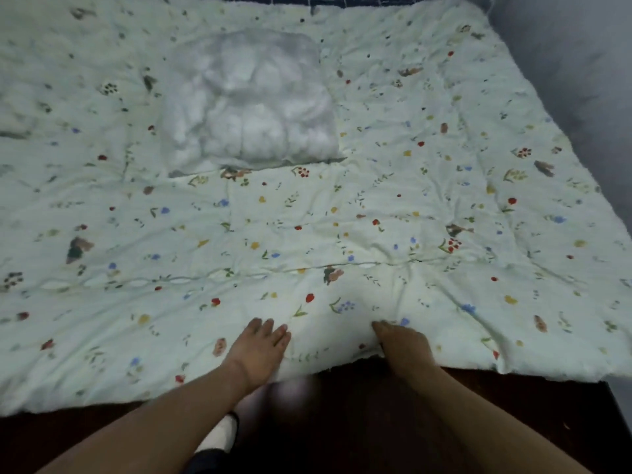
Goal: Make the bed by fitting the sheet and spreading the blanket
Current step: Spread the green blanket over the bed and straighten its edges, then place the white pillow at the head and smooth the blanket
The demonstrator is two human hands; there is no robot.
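Near edge, 6 o'clock: the blanket (342, 217) ends in a hem with dark floor (342, 422) below it; the left hand (258, 350) lies flat on the hem and the right hand (400, 343) grips it, a strip of hem open between them.
Centre: wrinkled but low cloth, open to a sweeping hand.
11 to 12 o'clock: a white pillow (249, 104) sits on the blanket, a raised lump in the way.
2 to 3 o'clock: a grey wall (574, 63) runs close along the blanket's edge, little room beside it.
9 o'clock: cloth runs out of view.
Floor at 7 o'clock: a white-socked foot (219, 432).
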